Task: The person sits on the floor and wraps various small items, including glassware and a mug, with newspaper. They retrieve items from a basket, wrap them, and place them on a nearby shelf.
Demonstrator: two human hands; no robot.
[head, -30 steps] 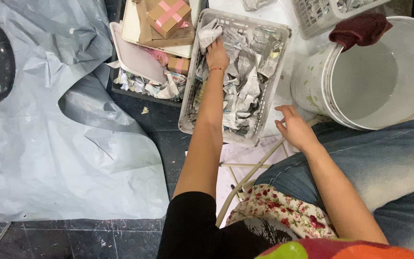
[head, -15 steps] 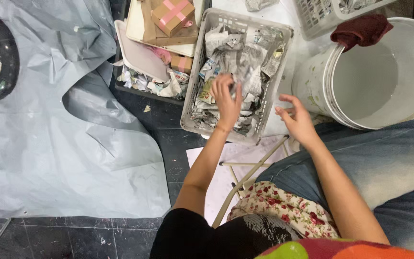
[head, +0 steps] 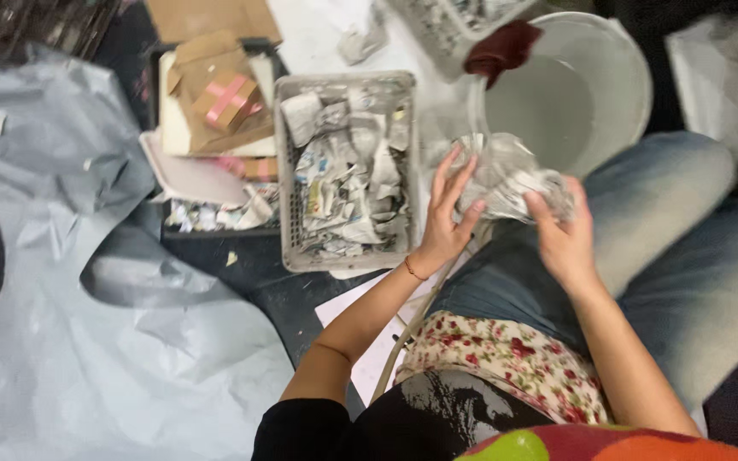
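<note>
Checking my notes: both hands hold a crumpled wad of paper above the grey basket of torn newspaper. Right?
Not quite. In the head view both hands, left hand and right hand, hold the crumpled wad of paper beside the grey basket, by the white bucket.

Dim, even indoor light, soft shadows, motion blur throughout (worst at the edges), no glare
</note>
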